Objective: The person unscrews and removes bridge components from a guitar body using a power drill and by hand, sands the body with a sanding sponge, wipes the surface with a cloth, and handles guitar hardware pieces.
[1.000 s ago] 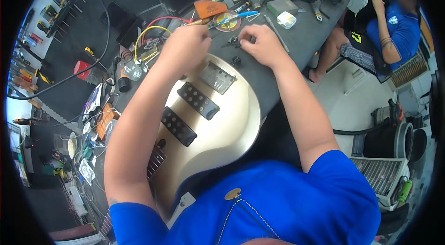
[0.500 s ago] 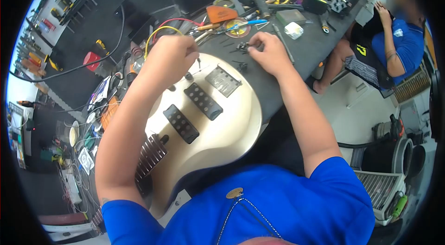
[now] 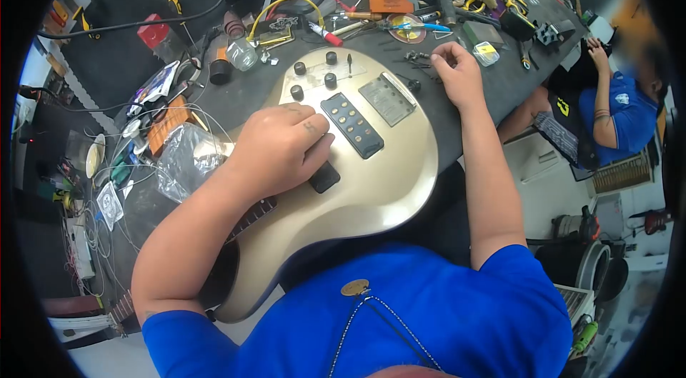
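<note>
Hands well apart. My left hand is over the guitar, fingers curled in, partly covering the lower black pickup; cannot tell whether anything is pinched there. My right hand is past the guitar's edge, over the bench, thumb and fingers curved beside small dark metal parts; cannot tell whether it grips one. Guitar lies face up, its fretted neck running under my left forearm. Between the hands: upper black pickup, then a metal plate nearer the right. Beyond the left hand: four black knobs. Left of it: clear plastic bag. Just beyond the right hand: small clear box.
</note>
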A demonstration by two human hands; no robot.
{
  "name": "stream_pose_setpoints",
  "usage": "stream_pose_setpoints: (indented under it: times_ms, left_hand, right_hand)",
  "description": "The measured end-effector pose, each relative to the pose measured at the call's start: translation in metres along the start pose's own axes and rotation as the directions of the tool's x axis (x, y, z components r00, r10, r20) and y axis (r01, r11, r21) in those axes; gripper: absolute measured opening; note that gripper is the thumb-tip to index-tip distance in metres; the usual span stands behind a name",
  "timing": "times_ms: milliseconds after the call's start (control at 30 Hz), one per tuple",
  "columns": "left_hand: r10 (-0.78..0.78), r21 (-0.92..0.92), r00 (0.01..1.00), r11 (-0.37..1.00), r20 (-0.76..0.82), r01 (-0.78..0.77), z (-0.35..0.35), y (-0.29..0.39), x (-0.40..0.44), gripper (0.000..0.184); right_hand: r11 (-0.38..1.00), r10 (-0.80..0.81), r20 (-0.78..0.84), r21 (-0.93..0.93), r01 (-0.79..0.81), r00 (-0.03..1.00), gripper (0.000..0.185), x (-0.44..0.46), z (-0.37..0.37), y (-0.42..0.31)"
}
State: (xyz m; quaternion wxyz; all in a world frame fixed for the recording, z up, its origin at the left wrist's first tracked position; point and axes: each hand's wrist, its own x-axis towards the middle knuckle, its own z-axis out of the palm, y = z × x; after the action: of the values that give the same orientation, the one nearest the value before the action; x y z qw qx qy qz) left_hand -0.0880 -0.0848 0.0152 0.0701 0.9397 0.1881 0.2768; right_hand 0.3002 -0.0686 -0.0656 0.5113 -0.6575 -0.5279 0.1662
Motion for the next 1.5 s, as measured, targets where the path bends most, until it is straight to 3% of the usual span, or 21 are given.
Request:
stream_pose_setpoints:
  times_ms: [233, 533, 1000, 1133, 1267, 1300, 1367, 1433, 1500]
  left_hand:
    - [-0.073, 0.026, 0.997, 0.997, 0.015, 0.072, -0.003, -0.011, -0.010, 0.013]
    - [-0.083, 0.019, 0.997, 0.996, 0.004, 0.083, 0.002, -0.014, -0.011, 0.016]
    - [-0.132, 0.010, 0.991, 0.991, 0.033, 0.132, 0.001, -0.014, -0.011, 0.011]
    - [-0.153, 0.005, 0.987, 0.988, 0.046, 0.153, -0.001, -0.013, -0.009, 0.011]
    - [-0.164, -0.004, 0.985, 0.986, 0.048, 0.165, 0.000, -0.013, -0.008, 0.011]
    - [-0.173, 0.005, 0.984, 0.985, 0.048, 0.173, -0.001, -0.012, -0.009, 0.011]
    - [-0.173, 0.016, 0.983, 0.985, 0.057, 0.173, -0.001, -0.013, -0.009, 0.011]
    - [-0.171, 0.002, 0.984, 0.985, 0.040, 0.171, 0.003, -0.013, -0.007, 0.014]
    - [-0.174, -0.014, 0.984, 0.984, 0.031, 0.175, 0.005, -0.009, -0.004, 0.014]
  right_hand:
    - [0.984, -0.164, 0.023, -0.061, 0.165, 0.986, 0.017, 0.007, -0.003, 0.021]
    - [0.994, -0.088, 0.047, 0.068, 0.085, 0.995, 0.011, 0.014, -0.003, 0.034]
    - [0.996, -0.082, 0.067, 0.039, 0.079, 0.994, 0.014, 0.011, -0.004, 0.028]
    - [0.998, -0.061, 0.021, 0.006, 0.061, 0.998, 0.018, 0.008, -0.002, 0.022]
    - [1.000, -0.024, -0.199, 0.005, 0.025, 0.980, 0.017, 0.024, -0.018, 0.012]
    - [0.986, -0.008, -0.263, -0.161, -0.036, 0.965, 0.024, 0.032, -0.030, -0.003]
    - [0.786, -0.265, -0.327, -0.619, 0.007, 0.907, 0.035, 0.067, -0.051, 0.016]
    - [0.555, -0.040, -0.250, -0.810, -0.187, 0.967, 0.060, 0.088, -0.064, 0.025]
    - [0.499, 0.131, -0.263, -0.815, -0.293, 0.956, 0.079, 0.093, -0.058, 0.013]
